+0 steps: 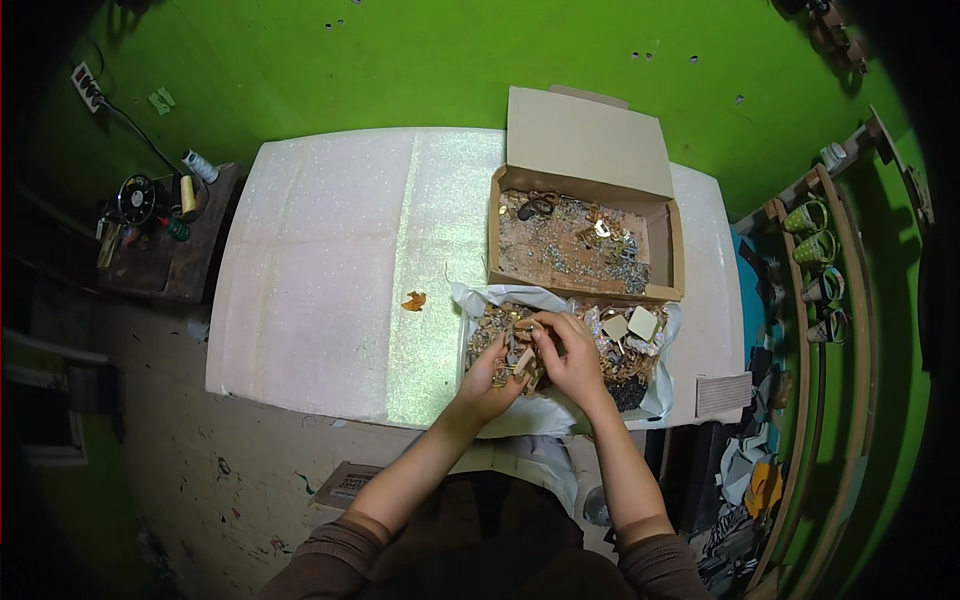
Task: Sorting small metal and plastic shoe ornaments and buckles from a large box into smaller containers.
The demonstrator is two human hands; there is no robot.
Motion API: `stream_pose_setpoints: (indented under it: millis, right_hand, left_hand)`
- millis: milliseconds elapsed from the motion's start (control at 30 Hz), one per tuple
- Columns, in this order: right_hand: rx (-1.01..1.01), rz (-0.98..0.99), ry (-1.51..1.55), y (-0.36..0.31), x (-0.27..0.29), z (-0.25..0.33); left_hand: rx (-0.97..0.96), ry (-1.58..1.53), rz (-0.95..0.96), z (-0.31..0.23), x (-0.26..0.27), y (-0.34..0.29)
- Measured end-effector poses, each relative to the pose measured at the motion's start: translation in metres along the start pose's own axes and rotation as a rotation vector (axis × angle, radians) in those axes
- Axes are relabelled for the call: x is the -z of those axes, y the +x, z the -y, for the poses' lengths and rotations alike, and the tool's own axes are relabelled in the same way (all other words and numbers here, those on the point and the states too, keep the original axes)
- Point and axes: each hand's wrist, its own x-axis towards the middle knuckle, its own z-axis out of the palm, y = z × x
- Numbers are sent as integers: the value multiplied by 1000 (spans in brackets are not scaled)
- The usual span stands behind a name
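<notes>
My left hand [486, 384] and my right hand [572, 362] come together over a low container lined with white plastic [560, 298]. Between them is a clump of small tan and brown pieces [525, 362], too small to name. The left hand cups the clump from below and the side. Bent over its upper edge are the right hand's fingers, partly hiding the pieces. Beneath and around lie many small gold and brown bits [482, 345]. Two pale square pieces [643, 322] and a heap of black bits [628, 394] sit to the right in the same container.
Behind stands an open cardboard box [588, 143] holding scattered shiny bits and dark-handled scissors [540, 203]. An orange-brown scrap [413, 301] lies on the white glittery table cover [320, 270]. A grey ribbed piece [723, 395] rests at the right edge; a wooden rack [790, 400] stands beyond.
</notes>
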Motion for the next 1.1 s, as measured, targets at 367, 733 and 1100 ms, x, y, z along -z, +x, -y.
stream_pose_setpoints:
  millis: [367,733,1100]
  right_hand:
    - [-571,22,435,-4,-15,-16]
    - [-539,82,551,-2,5,-12]
    - [-485,-38,595,-15,80,-46]
  left_hand:
    - [232,-507,-15,-10,1,5]
    - [240,-516,-7,-8,-9,4]
    - [79,-806,-148,1,-27,10]
